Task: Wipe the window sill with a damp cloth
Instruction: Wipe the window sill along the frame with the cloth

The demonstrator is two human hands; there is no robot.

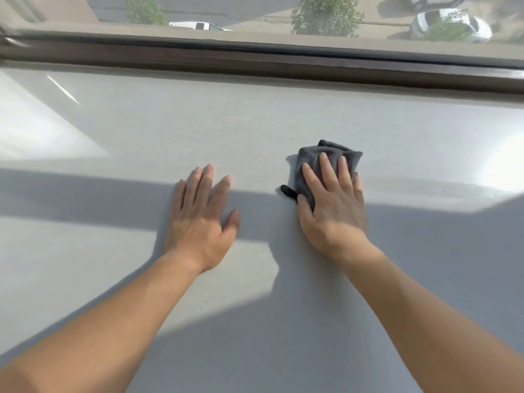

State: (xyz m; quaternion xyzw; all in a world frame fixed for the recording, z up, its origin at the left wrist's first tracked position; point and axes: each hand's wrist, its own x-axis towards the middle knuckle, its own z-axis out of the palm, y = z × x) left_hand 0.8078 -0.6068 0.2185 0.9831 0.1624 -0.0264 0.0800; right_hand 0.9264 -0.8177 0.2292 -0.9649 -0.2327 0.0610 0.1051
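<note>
A wide, pale grey window sill [198, 123] fills most of the view, partly in sun and partly in shadow. A folded dark grey cloth [312, 158] lies on it right of centre, with a small black loop sticking out at its left edge. My right hand [331, 202] presses flat on the cloth, fingers spread over it and pointing towards the window. My left hand [201, 214] rests flat on the bare sill to the left of the cloth, palm down, fingers apart, holding nothing.
A dark brown window frame [255, 63] runs across the far edge of the sill. Through the glass I see a street far below with parked cars [450, 24] and trees [326, 15].
</note>
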